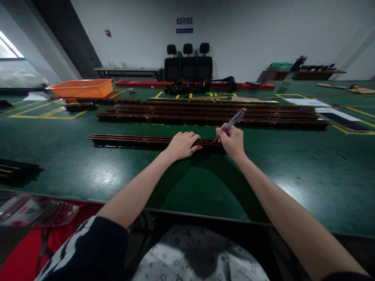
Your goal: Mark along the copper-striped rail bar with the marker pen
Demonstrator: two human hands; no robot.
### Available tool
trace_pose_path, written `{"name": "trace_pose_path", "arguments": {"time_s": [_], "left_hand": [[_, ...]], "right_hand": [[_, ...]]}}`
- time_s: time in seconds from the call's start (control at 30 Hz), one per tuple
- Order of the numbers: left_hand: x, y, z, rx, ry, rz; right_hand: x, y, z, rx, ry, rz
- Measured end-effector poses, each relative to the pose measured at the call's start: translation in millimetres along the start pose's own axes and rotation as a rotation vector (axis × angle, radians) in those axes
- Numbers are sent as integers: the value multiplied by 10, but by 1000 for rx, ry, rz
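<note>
A bundle of long, thin dark strips (131, 141) with reddish-brown edges lies crosswise on the green table (193, 187). My left hand (184, 146) rests over the bundle toward its right part, fingers on top and thumb at the near side, steadying it. Held in my right hand (231, 141) is a clear-barrelled pen (234, 118), tilted up to the right. Its tip points down at the strips between my two hands. The right end of the bundle is partly hidden behind my right hand.
Behind lies a longer stack of similar strips (205, 113). An orange bin (84, 88) stands at the back left. More dark strips (17, 171) are near the left edge. A dark flat panel (345, 121) and white paper (307, 102) lie at the right.
</note>
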State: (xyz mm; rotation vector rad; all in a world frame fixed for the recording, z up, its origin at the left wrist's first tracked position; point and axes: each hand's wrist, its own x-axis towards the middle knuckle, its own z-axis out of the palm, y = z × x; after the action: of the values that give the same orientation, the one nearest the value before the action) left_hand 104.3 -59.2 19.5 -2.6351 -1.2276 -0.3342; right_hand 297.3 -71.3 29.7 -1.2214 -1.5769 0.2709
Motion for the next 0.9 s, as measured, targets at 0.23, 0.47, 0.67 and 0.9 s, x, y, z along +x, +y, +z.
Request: {"name": "trace_pose_path", "arguments": {"time_s": [0.23, 0.47, 0.67, 0.9], "left_hand": [[2, 9, -23, 4, -24, -7], [3, 8, -32, -15, -29, -1], [3, 0, -20, -18, -27, 13], [0, -1, -28, -19, -28, 4]], "right_hand": [[9, 14, -13, -40, 24, -15], [1, 4, -22, -30, 17, -10], [-8, -8, -26, -34, 12, -6], [-13, 0, -33, -22, -10, -11]]}}
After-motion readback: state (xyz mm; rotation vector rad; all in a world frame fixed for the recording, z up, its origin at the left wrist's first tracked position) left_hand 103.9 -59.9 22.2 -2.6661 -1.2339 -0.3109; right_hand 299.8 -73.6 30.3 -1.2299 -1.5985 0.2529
